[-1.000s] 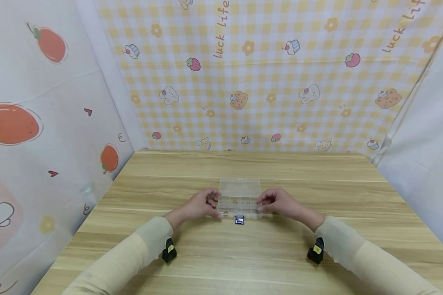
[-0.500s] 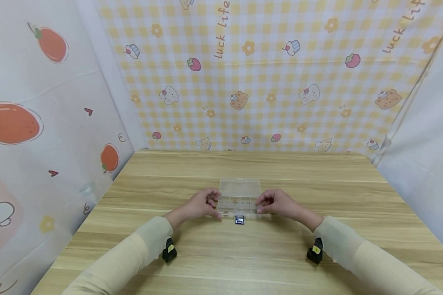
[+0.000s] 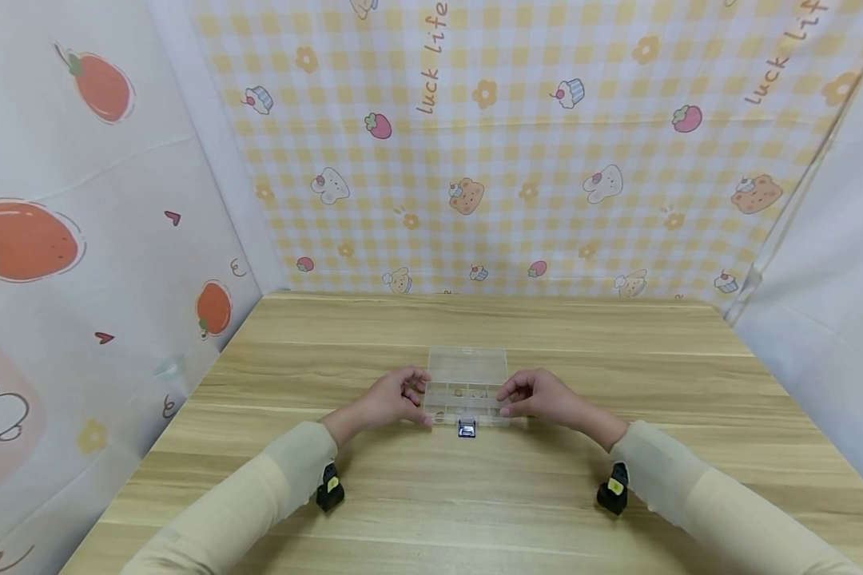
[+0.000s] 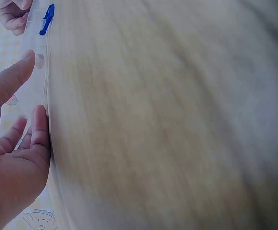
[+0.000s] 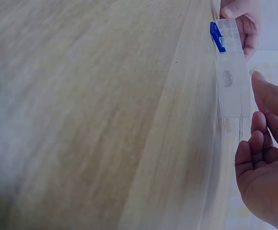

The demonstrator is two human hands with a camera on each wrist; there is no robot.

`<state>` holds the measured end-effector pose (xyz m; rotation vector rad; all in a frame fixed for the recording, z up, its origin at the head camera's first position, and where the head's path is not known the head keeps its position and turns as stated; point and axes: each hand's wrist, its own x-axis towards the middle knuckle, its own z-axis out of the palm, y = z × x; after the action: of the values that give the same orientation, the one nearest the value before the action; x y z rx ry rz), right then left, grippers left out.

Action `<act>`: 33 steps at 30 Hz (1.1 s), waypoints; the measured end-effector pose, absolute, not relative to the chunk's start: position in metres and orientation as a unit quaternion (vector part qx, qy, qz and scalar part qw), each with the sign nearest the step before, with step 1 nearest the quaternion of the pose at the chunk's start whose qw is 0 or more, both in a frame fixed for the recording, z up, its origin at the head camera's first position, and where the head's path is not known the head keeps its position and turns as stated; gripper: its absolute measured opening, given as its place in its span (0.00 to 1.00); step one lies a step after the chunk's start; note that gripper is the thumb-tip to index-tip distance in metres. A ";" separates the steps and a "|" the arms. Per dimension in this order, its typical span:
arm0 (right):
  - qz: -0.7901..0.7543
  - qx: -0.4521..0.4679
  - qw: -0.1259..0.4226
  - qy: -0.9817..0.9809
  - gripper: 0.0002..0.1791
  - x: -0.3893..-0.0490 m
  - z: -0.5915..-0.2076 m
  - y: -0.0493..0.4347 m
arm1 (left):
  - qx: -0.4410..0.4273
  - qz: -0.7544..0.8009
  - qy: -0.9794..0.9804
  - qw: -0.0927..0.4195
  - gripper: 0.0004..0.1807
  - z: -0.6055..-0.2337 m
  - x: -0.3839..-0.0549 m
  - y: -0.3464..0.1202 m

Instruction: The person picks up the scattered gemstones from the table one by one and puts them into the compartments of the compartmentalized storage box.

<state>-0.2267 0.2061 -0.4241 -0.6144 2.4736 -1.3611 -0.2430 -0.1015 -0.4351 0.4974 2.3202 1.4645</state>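
Note:
A clear plastic compartment box (image 3: 467, 403) lies on the wooden table (image 3: 475, 495), its lid (image 3: 467, 365) folded back and a blue latch (image 3: 466, 430) at the near side. A few small pieces lie in its compartments. My left hand (image 3: 411, 397) holds the box's left end; its thumb (image 4: 19, 72) and fingertips (image 4: 39, 120) press the clear wall (image 4: 38, 76). My right hand (image 3: 512, 397) holds the right end, with thumb (image 5: 268, 91) and curled fingers (image 5: 254, 143) against the box (image 5: 232, 96). The blue latch (image 5: 217, 37) shows beyond them.
Patterned cloth walls close in the table on the left (image 3: 79, 263), back (image 3: 511, 160) and right (image 3: 827, 279). Bare wood stretches around the box on all sides. Black wrist cameras (image 3: 329, 487) (image 3: 614, 489) hang under both sleeves.
My right hand and forearm have edged slightly left, closer against the box's end. The left hand and the box have stayed where they were.

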 end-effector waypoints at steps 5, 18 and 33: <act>-0.469 -0.208 0.126 0.849 0.10 -0.227 -0.424 0.207 | 0.178 0.514 0.820 0.176 0.39 -0.434 -0.242 -0.101; -0.475 -0.193 0.111 0.851 0.11 -0.231 -0.425 0.215 | 0.178 0.514 0.821 0.176 0.40 -0.435 -0.242 -0.101; -0.463 -0.174 0.072 0.866 0.12 -0.233 -0.414 0.227 | 0.200 0.519 0.811 0.182 0.44 -0.435 -0.243 -0.105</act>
<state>-0.2330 0.2275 -0.4145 -0.5227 2.6023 -1.3915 -0.2430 -0.1047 -0.4351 0.5642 2.2903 1.4642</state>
